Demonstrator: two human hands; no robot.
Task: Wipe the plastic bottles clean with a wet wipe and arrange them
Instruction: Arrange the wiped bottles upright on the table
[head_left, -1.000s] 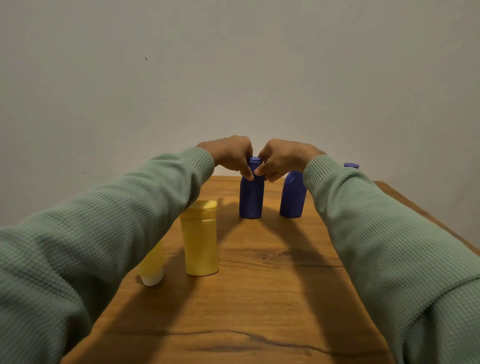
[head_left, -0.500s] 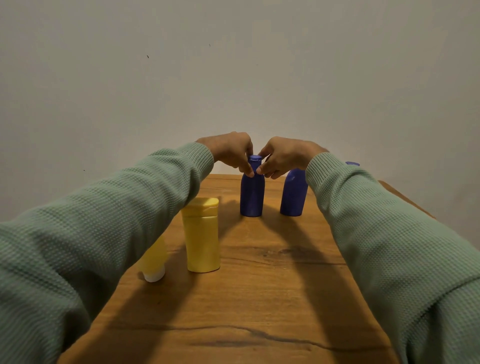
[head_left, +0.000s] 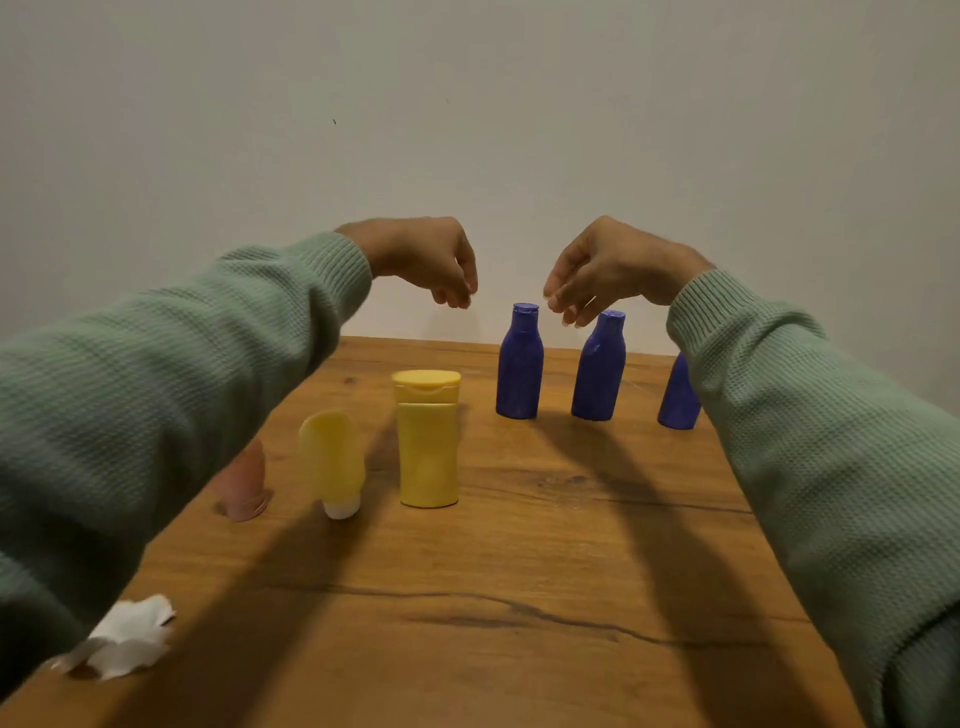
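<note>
Bottles: left blue bottle (head_left: 519, 364), mid blue bottle (head_left: 598, 371) and right blue bottle (head_left: 675, 402) stand upright in a row near the far edge of the table (head_left: 519, 597), apart from each other; smooth matte dark-blue plastic, rounded shoulders narrowing to small flat caps; right one approx half hidden behind the right sleeve (head_left: 805, 441). Nearer and to the left, a second row: yellow bottle (head_left: 427, 457), flattish body w/ a broad flip cap on top; yellow tube (head_left: 332, 457) standing on its white cap, flat end up, blurred; pink tube (head_left: 244, 486) standing ribbed end down, part covered by the left sleeve (head_left: 156, 374). Left hand (head_left: 421, 254) hangs in the air left of the left blue bottle's cap, not touching it, fingers loosely curled downward, gripping nothing; right hand (head_left: 602, 260) hangs above the gap btwn left and mid blue bottles, fingers relaxed and drooping, holding nothing, tips close to the mid cap. Both sleeves green waffle-knit w/ ribbed cuffs. Wet wipe (head_left: 127, 642), white and crumpled, lies at the near left corner beside the left sleeve. Table is warm brown wood w/ dark grain lines and a knot; arms cast long shadows across it; plain pale wall (head_left: 467, 130) behind.
</note>
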